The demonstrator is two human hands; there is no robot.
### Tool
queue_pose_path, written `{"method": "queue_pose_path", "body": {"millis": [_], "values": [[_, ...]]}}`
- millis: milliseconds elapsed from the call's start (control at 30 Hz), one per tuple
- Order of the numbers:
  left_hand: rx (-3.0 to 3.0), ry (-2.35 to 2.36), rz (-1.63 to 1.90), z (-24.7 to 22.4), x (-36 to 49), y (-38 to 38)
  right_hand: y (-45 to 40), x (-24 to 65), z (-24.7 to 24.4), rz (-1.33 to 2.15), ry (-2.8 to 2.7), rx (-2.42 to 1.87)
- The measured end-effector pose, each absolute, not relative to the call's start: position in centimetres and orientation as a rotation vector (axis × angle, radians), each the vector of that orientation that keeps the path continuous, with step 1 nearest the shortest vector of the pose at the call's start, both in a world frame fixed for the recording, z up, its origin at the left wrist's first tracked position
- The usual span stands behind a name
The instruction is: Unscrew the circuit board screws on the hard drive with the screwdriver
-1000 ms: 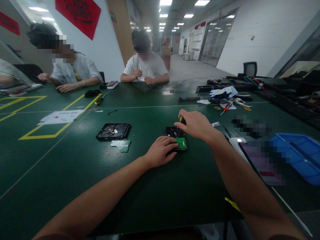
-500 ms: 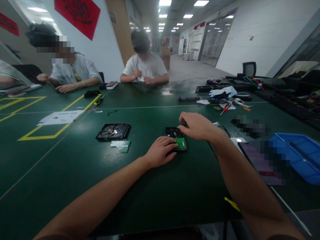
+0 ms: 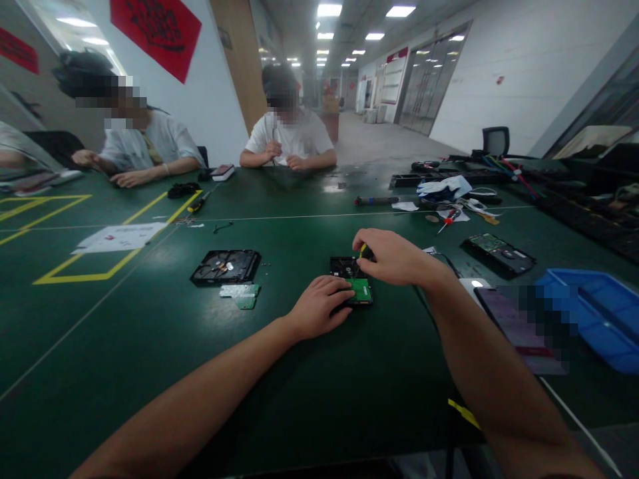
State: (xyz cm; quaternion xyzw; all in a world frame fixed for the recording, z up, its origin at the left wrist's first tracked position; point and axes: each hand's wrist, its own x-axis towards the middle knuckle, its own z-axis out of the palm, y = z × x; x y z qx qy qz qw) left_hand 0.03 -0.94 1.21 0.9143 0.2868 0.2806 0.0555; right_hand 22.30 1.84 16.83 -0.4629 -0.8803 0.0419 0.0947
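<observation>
A hard drive (image 3: 341, 265) with a green circuit board (image 3: 362, 291) lies on the table in front of me. My left hand (image 3: 322, 303) grips it from the left, fingers across the board and thumb along the near side. Above its far end, my right hand (image 3: 384, 256) is closed around a screwdriver (image 3: 367, 252) with a yellow and black handle, pointing down at the drive. The tip is too small to make out. To the left lies another hard drive (image 3: 227, 267), with a detached circuit board (image 3: 240, 295) just below it and tiny screws (image 3: 266, 269) beside it.
At right are a third hard drive (image 3: 499, 254), a blue tray (image 3: 589, 319) and a purple-screened device (image 3: 509, 319). Farther back lie a red screwdriver (image 3: 452, 216), gloves (image 3: 444, 188) and a dark cylindrical tool (image 3: 377, 201). Two people sit across the table, another at the left edge.
My right hand has turned slightly, and the screwdriver's yellow handle now shows between its fingers. My left hand stays on the hard drive.
</observation>
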Motion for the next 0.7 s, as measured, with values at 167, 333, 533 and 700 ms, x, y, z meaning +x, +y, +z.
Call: {"method": "queue_pose_path", "body": {"millis": [167, 333, 533, 700], "values": [[2.782, 0.867, 0.866, 1.2, 0.1, -0.9, 2.0, 21.7, 16.7, 0.001, -2.546, -1.539], [2.783, 0.871, 0.848, 1.0, 0.1, -0.8, 1.9, 20.6, 16.1, -0.204, -2.449, -1.73], [2.788, 0.865, 0.838, 1.1, 0.0, -0.8, 2.2, 21.8, 16.3, 0.074, -2.531, -1.454], [2.795, 0.858, 0.849, 1.0, 0.1, -0.7, 2.3, 22.6, 16.7, 0.14, -2.587, -1.366]]}}
